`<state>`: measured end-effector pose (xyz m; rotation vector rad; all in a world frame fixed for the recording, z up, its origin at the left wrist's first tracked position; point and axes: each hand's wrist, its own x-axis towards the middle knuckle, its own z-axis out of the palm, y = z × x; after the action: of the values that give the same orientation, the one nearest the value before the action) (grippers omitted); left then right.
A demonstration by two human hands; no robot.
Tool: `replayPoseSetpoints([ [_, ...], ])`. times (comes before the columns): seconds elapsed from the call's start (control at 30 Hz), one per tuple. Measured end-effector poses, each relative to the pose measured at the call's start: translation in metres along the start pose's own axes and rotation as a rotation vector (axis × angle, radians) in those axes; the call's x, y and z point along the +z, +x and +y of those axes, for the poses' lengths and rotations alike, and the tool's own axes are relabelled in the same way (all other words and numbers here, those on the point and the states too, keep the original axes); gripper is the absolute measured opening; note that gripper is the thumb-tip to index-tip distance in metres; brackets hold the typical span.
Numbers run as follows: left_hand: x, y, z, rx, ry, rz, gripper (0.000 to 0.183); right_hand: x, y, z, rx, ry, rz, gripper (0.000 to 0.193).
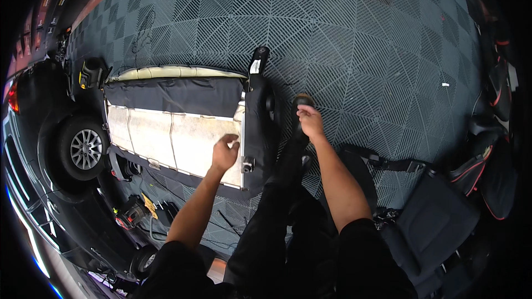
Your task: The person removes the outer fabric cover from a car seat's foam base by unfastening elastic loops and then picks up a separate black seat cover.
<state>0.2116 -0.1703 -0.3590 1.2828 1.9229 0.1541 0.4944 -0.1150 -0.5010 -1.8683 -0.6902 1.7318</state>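
Note:
A car seat section (177, 99) lies on the floor to the left of my legs, with its pale foam (166, 135) bare between strips of black cover. My left hand (224, 154) is over the right end of the foam, fingers curled in. Whatever it may pinch is too small to make out. Out to the right, my right hand (311, 123) is held above the floor near my shoe (303, 99), its fingers closed together. I cannot make out anything between them. A black side panel (259, 127) with a metal bracket (248, 164) runs along the seat's right end.
A dark car (50, 188) stands at the left, its wheel (84, 148) close to the seat. Power tools (132, 213) and cables lie at the lower left. More black seat parts (438, 216) and a belt strap (402, 164) rest at the right on the grey tiled floor (366, 50).

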Motion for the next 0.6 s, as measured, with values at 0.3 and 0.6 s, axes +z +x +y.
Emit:
replayPoseSetpoints([
  [0.3,-0.018,0.213,0.05,0.285,0.304,0.107,0.03,0.042,0.108,-0.064,0.044,-0.007,-0.216,0.027],
  [0.6,-0.009,0.208,0.076,0.135,0.361,-0.176,0.055,0.115,0.19,-0.025,0.218,-0.367,-0.695,0.049],
])
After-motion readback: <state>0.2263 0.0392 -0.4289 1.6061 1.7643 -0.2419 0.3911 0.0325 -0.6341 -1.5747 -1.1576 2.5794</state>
